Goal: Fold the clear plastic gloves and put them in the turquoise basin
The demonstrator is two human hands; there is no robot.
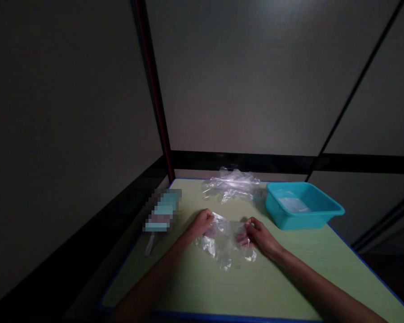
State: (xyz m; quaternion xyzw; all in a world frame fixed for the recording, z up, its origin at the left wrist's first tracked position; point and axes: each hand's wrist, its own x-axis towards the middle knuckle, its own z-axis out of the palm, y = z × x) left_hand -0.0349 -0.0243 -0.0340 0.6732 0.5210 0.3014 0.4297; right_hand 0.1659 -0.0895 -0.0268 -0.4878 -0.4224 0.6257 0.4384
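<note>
A thin, clear disposable plastic glove [225,237] is stretched between my two hands, low over the middle of the table. My left hand [204,223] is closed on its upper left edge. At the upper right edge, the thumb and forefinger of my right hand [254,232] pinch the film, and other fingers show through the plastic. Crumpled, lobed ends of the glove hang toward me. Just beyond my hands lies a loose pile of similar clear plastic gloves [234,183].
A turquoise plastic basin [303,220] stands at the right, with some clear plastic in it. On the left lies a blurred-out pale green object [164,208] with a strap [149,244]. The light green table [202,287] has a blue edge, and walls rise behind and left.
</note>
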